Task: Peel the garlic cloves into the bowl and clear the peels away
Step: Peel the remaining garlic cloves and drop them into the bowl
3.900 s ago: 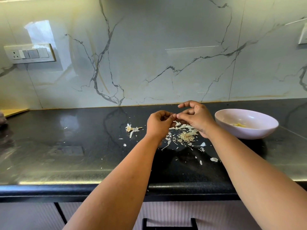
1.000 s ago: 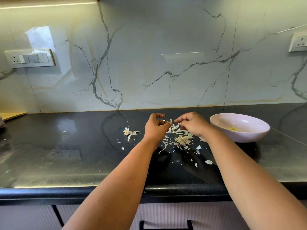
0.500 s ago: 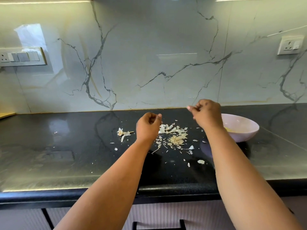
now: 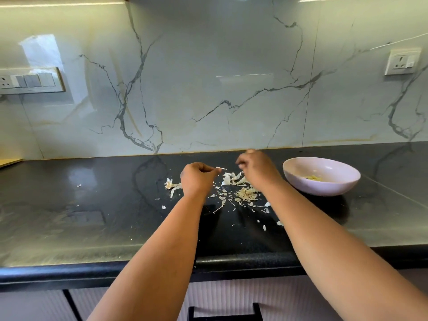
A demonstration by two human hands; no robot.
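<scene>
Garlic clove is presumably inside the left hand (image 4: 198, 179): fingers curled round something, only a thin pale sliver (image 4: 221, 168) poking out toward the right; clove itself hidden. Right hand (image 4: 256, 169) hovers just beside, fingers curled, motion-blurred; can't tell whether it pinches a scrap of skin.

Handling, my read: clove is small, light, firm, slick once bare, so pinch it across its flats. Skin is papery, brittle, weightless; take it at the tip and strip lengthwise.

Peels (image 4: 245, 194) lie scattered on the black worktop (image 4: 92, 205) under and between the hands, with a smaller clump (image 4: 171, 184) to the left. Bowl (image 4: 324, 189) sits near the right hand, a few yellowish peeled cloves (image 4: 313, 177) inside. Peels will scatter easily; sweep them together, don't pick singly.
</scene>
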